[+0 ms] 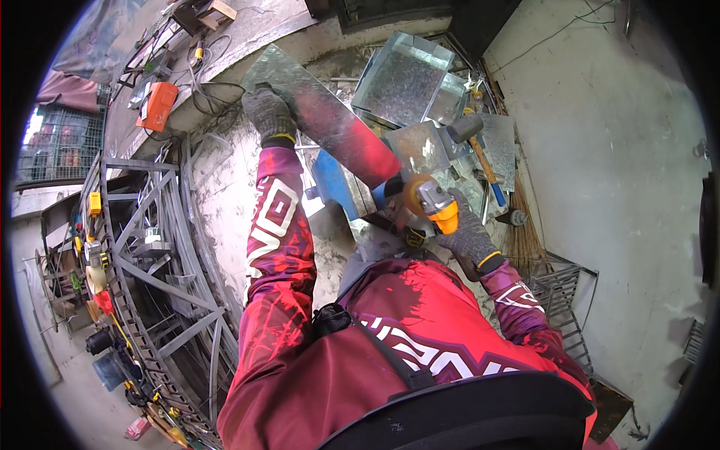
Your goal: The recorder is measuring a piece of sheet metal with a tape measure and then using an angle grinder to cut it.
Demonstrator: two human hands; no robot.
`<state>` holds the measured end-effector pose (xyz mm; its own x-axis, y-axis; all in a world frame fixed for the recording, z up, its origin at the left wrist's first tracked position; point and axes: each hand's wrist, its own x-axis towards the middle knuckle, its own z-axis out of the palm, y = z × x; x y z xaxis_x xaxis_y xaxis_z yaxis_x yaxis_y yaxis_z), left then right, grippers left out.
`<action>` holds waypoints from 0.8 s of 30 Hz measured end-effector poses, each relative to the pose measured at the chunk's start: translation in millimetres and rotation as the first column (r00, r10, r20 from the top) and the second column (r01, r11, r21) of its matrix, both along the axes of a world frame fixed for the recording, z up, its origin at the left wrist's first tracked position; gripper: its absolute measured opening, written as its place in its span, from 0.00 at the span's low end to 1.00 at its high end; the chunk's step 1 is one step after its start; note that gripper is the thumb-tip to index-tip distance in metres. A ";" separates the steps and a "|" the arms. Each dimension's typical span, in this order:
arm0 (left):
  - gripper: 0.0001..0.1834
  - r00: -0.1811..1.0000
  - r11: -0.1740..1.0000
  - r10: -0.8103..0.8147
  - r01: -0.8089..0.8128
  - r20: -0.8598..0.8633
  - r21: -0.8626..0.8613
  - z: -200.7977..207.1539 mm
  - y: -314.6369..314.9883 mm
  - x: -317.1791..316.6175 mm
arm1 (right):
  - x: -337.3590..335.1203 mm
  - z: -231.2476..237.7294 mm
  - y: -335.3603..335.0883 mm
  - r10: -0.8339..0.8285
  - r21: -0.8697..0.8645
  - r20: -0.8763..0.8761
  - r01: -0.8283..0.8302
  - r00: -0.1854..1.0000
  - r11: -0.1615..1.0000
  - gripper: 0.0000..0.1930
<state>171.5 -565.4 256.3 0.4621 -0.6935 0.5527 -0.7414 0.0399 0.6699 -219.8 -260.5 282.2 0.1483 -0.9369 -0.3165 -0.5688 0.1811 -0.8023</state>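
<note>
A long flat sheet of shiny metal (322, 109) slants across the space before me, its near end mirroring the red of my shirt. My left hand (268, 116), in a dark knit glove, is closed on the sheet's left edge near its far end. Wrapped round an angle grinder (439, 204) with a yellow-orange and silver body is my gloved right hand (469, 234). The grinder's disc is beside the near end of the sheet; whether they touch I cannot tell. Under the sheet shows a blue piece (334, 180), partly hidden.
Beyond the sheet sits an open sheet-metal box (401, 79). A hammer (478, 154) lies on metal offcuts to the right, near broom bristles (528, 229). Steel frames (161, 225) fill the left side. An orange box (157, 105) and cables lie at the far left.
</note>
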 end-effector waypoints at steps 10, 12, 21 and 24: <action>0.17 0.638 0.952 -0.187 -0.068 -0.747 -0.297 65.9 29.2 -19.4 | -47.0 -4.7 0.7 -0.256 0.002 0.135 0.258 0.957 0.966 0.51; 0.23 -0.448 0.280 -0.782 0.368 -0.433 -0.887 24.0 33.7 39.5 | -32.4 10.6 -10.2 -0.199 -0.038 0.313 0.222 0.929 0.974 0.50; 0.21 -0.411 0.324 -0.760 0.431 -0.503 -0.842 40.1 73.0 33.0 | -11.7 41.0 -36.8 -0.161 -0.037 0.457 0.200 0.874 0.979 0.43; 0.22 -0.455 0.318 -0.726 0.443 -0.516 -0.838 28.8 85.6 59.6 | -9.7 38.5 -41.0 -0.153 -0.038 0.445 0.189 0.882 0.981 0.43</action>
